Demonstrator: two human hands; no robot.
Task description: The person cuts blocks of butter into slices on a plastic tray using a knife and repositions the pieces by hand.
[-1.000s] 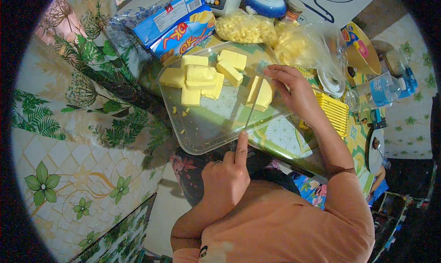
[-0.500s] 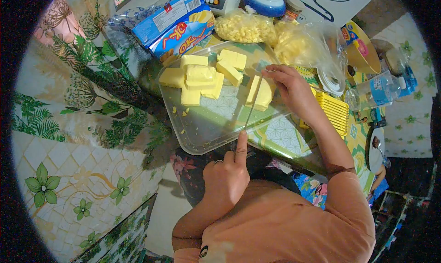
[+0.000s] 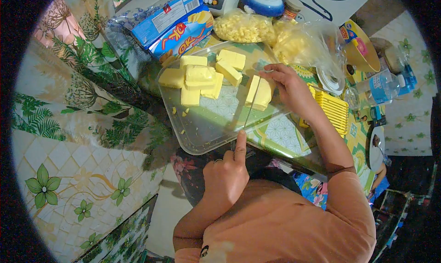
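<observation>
My left hand [image 3: 226, 173] is closed round the handle end of a long thin knife [image 3: 251, 108], its index finger stretched along the top. At the far end, the fingertips of my right hand [image 3: 291, 86] pinch the knife's tip. The blade crosses a pale yellow block [image 3: 262, 94] at the right side of a clear rectangular tray [image 3: 202, 149], with a narrower piece on its left. Several more yellow blocks [image 3: 193, 72] lie in the tray's left and upper parts, some stacked. Small crumbs are near the tray's left edge.
Behind the tray are a blue biscuit box [image 3: 177, 26], bags of yellow pieces [image 3: 243, 28], a blue bowl [image 3: 262, 2] and a jar. To the right stand a yellow slotted rack [image 3: 333, 109], a yellow tub [image 3: 363, 47] and a plastic bottle [image 3: 381, 88]. Part of another person's arm shows far right.
Both hands and the knife have shifted very slightly left. The gap along the blade in the cut block looks narrower. The other blocks have kept their places.
</observation>
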